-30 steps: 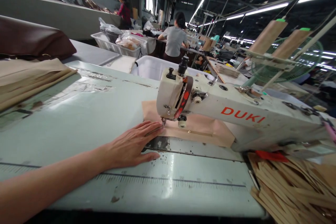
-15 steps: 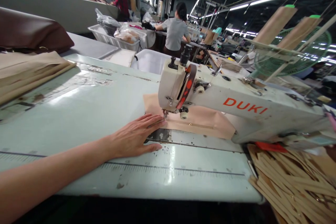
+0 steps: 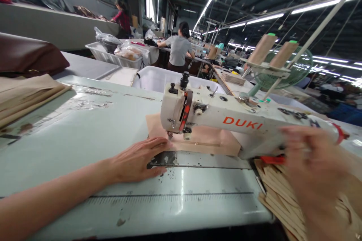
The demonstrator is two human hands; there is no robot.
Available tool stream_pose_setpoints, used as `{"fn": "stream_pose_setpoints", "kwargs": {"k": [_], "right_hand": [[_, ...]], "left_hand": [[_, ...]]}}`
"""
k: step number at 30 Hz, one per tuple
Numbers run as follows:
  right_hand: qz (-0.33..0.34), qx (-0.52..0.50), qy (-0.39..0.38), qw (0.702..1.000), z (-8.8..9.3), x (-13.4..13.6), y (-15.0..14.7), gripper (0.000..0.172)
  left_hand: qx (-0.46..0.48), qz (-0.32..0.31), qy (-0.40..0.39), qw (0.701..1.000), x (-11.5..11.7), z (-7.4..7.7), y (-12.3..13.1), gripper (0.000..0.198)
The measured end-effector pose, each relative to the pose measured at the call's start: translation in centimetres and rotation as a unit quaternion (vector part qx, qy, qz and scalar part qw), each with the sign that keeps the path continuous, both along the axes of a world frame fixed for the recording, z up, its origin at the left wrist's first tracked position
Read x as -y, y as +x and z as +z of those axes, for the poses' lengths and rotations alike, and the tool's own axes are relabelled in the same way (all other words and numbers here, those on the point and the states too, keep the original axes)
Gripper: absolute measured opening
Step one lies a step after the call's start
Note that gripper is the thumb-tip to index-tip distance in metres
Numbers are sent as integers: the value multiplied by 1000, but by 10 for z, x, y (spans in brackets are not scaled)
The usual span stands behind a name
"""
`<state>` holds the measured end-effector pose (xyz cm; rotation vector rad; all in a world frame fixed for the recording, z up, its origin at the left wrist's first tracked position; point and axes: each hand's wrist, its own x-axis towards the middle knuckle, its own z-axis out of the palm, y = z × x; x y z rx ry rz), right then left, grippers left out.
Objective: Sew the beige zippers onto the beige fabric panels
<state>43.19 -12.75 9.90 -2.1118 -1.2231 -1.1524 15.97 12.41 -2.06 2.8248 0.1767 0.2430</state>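
Note:
My left hand (image 3: 140, 159) lies flat beside the sewing machine's needle, fingertips on the edge of a light tan piece (image 3: 209, 149) and thumb on the table. The piece has a zipper-like strip with a small metal part and lies under the presser foot. Over it stretches the white sewing machine (image 3: 209, 111), marked DUKI. Blurred by motion, my right hand (image 3: 311, 162) is raised at the machine's right end, above a heap of tan strips (image 3: 283, 192); its fingers are too smeared to read.
Folded tan pieces (image 3: 25, 94) and a dark brown leather item (image 3: 28, 54) lie at the left. Behind the table (image 3: 85, 139) stands a white bin (image 3: 152, 77). Thread cones (image 3: 261, 49) and a green fan (image 3: 299, 67) are at the back right. A person in grey (image 3: 178, 49) works beyond.
My right hand has come into view at the right. The camera view has shifted, while my left hand stays beside the needle on the tan piece.

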Motion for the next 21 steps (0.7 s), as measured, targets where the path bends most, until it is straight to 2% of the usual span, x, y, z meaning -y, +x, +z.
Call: {"fn": "stream_pose_setpoints", "kwargs": {"k": [1, 2, 3, 5, 6, 8, 12, 21], "right_hand": [[145, -72, -68, 984, -19, -20, -26, 24], [255, -131, -136, 948, -40, -40, -47, 21], [318, -159, -199, 913, -61, -60, -63, 23], [350, -161, -262, 885, -98, -92, -78, 32], [348, -151, -284, 881, -111, -103, -78, 36], [338, -131, -303, 881, -129, -116, -71, 38], [333, -106, -294, 889, -139, -120, -58, 40], [321, -94, -293, 896, -140, -121, -63, 45]], "left_hand": [[3, 2, 1, 1000, 0, -1, -1, 65], [6, 3, 1, 1000, 1, -3, -1, 65], [11, 2, 1, 1000, 1, -4, -2, 65], [15, 2, -5, 1000, 3, -7, -2, 66], [16, 2, -9, 1000, 3, -7, -2, 66], [13, 2, -13, 1000, 3, -8, -2, 67], [4, 9, -15, 1000, 2, -8, -2, 71], [13, 18, -3, 1000, -1, -12, 0, 74]]}}
